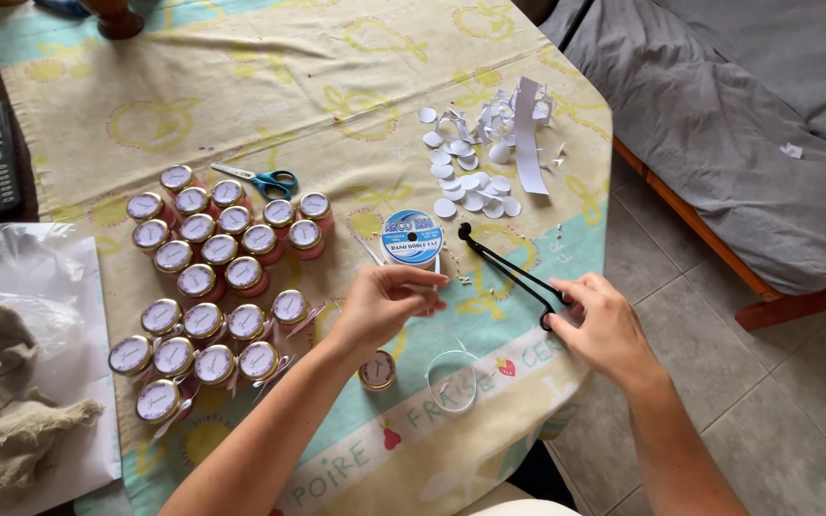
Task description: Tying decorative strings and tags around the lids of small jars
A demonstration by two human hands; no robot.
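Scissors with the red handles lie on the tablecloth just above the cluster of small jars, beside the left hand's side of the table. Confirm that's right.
Not quite: the handles of the scissors are blue-green, not red. The head view shows them lying on the tablecloth just above the cluster of small jars, on the left hand's side of the table.

table: we've got a fruit-print cloth [270, 67] over it
jars: small lidded ones [212, 253] clustered left
scissors: blue-handled pair [258, 179]
paper: white circles and scraps [486, 158]
spool: ribbon reel [411, 239] mid-table
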